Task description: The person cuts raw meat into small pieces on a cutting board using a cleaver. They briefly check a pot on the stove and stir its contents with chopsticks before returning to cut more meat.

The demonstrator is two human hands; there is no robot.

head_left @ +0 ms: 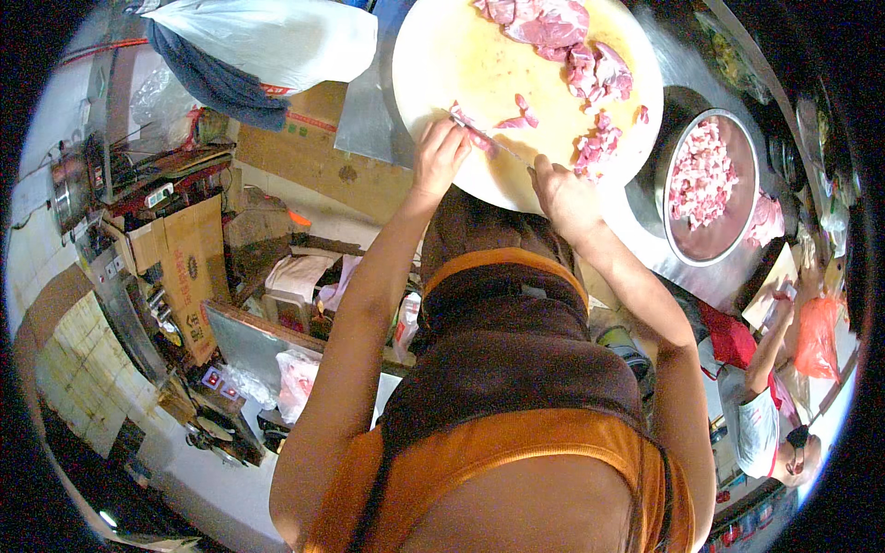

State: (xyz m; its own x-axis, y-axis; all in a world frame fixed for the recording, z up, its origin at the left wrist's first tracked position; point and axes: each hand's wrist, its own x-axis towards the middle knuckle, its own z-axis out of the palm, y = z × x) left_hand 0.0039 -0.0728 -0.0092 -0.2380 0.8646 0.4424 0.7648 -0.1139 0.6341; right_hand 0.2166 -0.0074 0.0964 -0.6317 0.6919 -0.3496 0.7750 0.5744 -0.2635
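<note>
A round, pale cutting board (456, 62) lies before me. My right hand (563, 193) grips the handle of a knife (508, 151), whose blade points up and left across the board's near part. Under my left hand (441, 153), at the board's near left edge, a strip of raw meat (482, 142) lies beside the blade; my fingers touch it or the blade tip. Small meat pieces (518, 116) lie further in. Large chunks of raw meat (553, 27) rest at the far side, with a pile of cut bits (598, 145) to the right.
Right of the board, a steel bowl (712, 252) holds diced meat (702, 173) on a metal table (650, 221). More meat (766, 220) lies beyond it. A white plastic bag (276, 41) hangs at upper left. Another person (757, 422) works at far right near a red plastic bag (818, 339).
</note>
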